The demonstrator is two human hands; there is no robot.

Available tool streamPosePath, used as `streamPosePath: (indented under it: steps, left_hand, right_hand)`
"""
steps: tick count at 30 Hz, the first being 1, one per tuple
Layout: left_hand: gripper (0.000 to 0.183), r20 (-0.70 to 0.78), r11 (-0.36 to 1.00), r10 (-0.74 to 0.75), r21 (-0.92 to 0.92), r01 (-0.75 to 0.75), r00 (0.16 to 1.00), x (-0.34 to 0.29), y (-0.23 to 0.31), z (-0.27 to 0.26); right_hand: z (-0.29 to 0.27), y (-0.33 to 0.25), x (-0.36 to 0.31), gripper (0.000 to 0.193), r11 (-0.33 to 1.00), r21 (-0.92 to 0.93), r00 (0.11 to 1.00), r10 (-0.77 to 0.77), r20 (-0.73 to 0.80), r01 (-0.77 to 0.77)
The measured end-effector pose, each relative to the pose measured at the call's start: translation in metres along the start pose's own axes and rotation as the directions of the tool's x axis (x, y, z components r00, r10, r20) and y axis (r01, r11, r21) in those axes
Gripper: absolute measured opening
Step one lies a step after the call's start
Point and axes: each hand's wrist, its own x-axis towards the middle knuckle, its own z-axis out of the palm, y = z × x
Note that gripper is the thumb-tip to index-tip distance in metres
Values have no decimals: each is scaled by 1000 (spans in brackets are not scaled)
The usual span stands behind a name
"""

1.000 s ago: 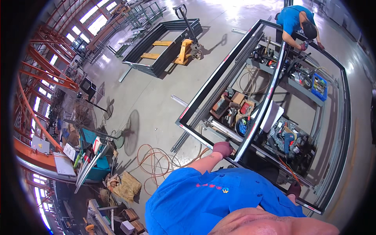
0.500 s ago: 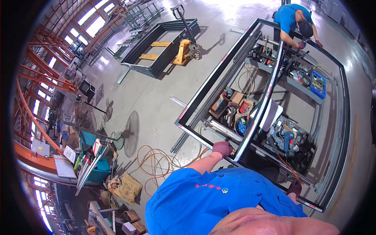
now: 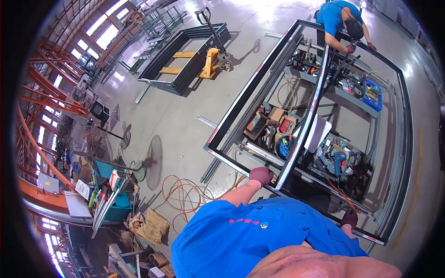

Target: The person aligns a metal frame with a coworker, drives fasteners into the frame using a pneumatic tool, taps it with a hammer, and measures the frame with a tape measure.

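Observation:
A large dark metal frame (image 3: pixel 221 159) with a lengthwise middle bar (image 3: pixel 303 127) lies across a work stand in front of me. My left hand (image 3: pixel 262 176), in a dark red glove, is closed on the frame's near edge, just left of the middle bar's near end. Farther right along that same edge, my right hand (image 3: pixel 349 217) wears a dark glove and has its fingers wrapped over the frame; its fingertips are partly hidden. At the far end, a co-worker (image 3: pixel 336 21) in blue bends over the middle bar with a small tool in one hand.
Below the frame, trays hold loose hardware, a teal power drill (image 3: pixel 340 160) and a blue bin (image 3: pixel 373 95). A coiled hose (image 3: pixel 178 194) lies on the floor to the left, near a standing fan (image 3: pixel 95 143). Farther off, a yellow pallet jack (image 3: pixel 211 62) sits under stacked frames.
The whole scene has shifted slightly left in the picture as my head moved. Both my hands keep their places on the frame, and the co-worker still bends over the far end.

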Motion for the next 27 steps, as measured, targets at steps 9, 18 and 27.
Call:
streamPosePath:
  steps: [9, 18, 27]
  left_hand:
    - [50, 22, 1000, -4, -1, 4, 1000, 1, 0, -2]
    - [53, 47, 999, 16, -29, -15, 999, 13, -8, 17]
    - [49, 24, 999, -24, 26, 23, 999, -6, 11, -10]
  right_hand:
    - [9, 10, 5, 38, 999, 17, 999, -32, -18, 32]
    - [1, 7, -1, 37, 1000, 1, 1000, 7, 12, -7]
    - [1, -1, 7, 40, 990, -69, 988, 127, 86, -121]
